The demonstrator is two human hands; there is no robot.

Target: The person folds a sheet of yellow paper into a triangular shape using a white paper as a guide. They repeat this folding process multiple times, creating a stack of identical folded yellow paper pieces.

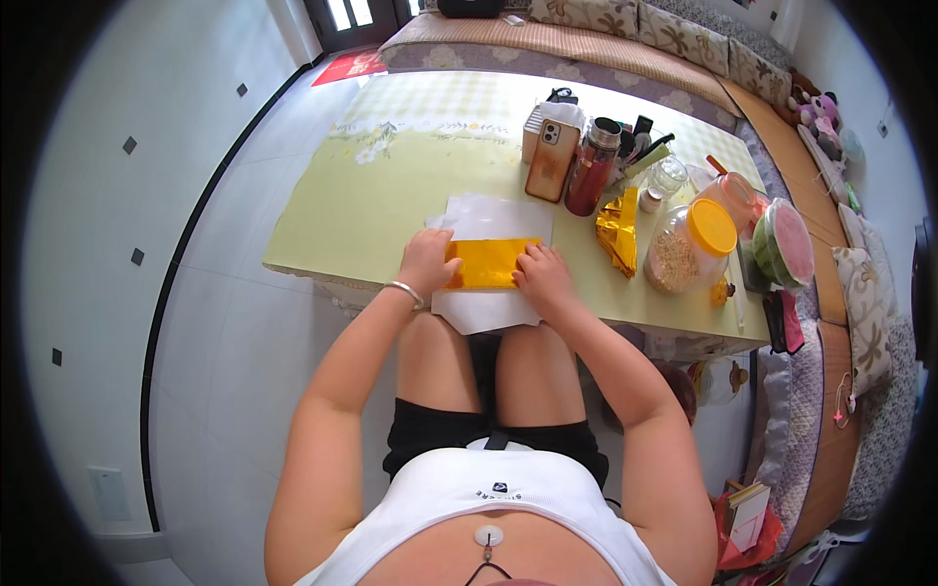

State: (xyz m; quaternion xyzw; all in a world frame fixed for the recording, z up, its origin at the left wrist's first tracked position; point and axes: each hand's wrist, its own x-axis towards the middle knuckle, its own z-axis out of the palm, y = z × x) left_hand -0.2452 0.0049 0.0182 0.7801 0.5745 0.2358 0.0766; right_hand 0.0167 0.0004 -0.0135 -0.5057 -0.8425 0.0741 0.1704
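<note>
**Both hands flatten a gold foil sheet on the bench**

The gold foil sheet (486, 263) lies on a stack of white paper (493, 220) at the near edge of the bench (342, 205), directly in front of the person. The left hand (426, 262) presses down on its left end and the right hand (543, 276) on its right end; the fingers of both lie flat and close together on the foil, clamped on nothing.

The work in hand looks like smoothing or creasing the sheet. To do it well, I judge that both hands should keep even pressure and slide outward from the middle, so the thin foil neither wrinkles nor shifts on the slick paper beneath.

The sheet's long axis runs left to right, parallel to the bench's near edge, its short sides pointing at the hands. A crumpled gold foil piece (619, 232) lies well apart to the right, near a yellow-lidded jar (690, 246).
</note>
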